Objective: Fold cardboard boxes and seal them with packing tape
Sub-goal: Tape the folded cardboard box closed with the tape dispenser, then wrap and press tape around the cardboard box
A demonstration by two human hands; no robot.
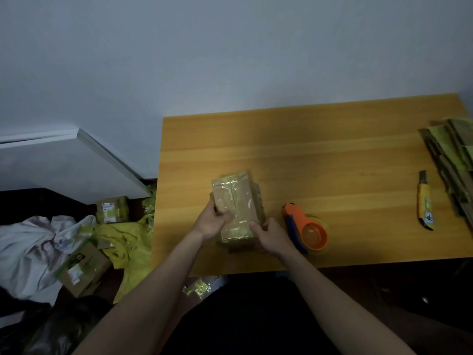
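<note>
Item in hand: one small cardboard box, folded shut with clear tape already glinting over its top seam and ends, held on the worktop between my left hand, fingers curled round its near left edge, and my right hand, fingers curled at its near right corner. Stock remaining: flat cardboard blanks stacked far off to my right, beyond the utility knife, with the orange tape dispenser just beside my right hand. Finished boxes lie on the floor to my left, so I judge this box nearly done and the flat stack still to be folded and sealed.
</note>
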